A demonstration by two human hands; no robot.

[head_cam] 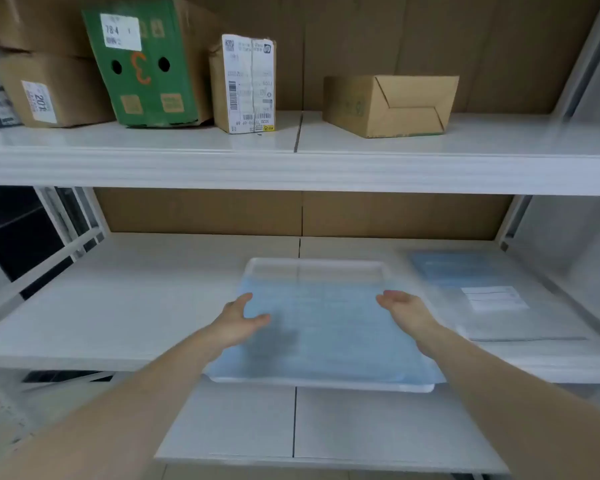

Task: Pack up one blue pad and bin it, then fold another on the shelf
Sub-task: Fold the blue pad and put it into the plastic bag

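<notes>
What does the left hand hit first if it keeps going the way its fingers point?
Probably the blue pad: the open left hand points up and right over its left edge. Whether it already touches is unclear; the picture is blurred.

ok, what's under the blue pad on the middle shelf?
The blue pad lies on the white shelf, its front edge overhanging the shelf below. Both hands are open at its sides. Anything beneath the pad is covered.

You have two hands, the left hand point(238, 320) and the right hand point(404, 306), one spread blue pad point(326, 327), one clear packet point(492, 299) beside it, and five cardboard boxes point(392, 105) on the upper shelf point(291, 168).
</notes>
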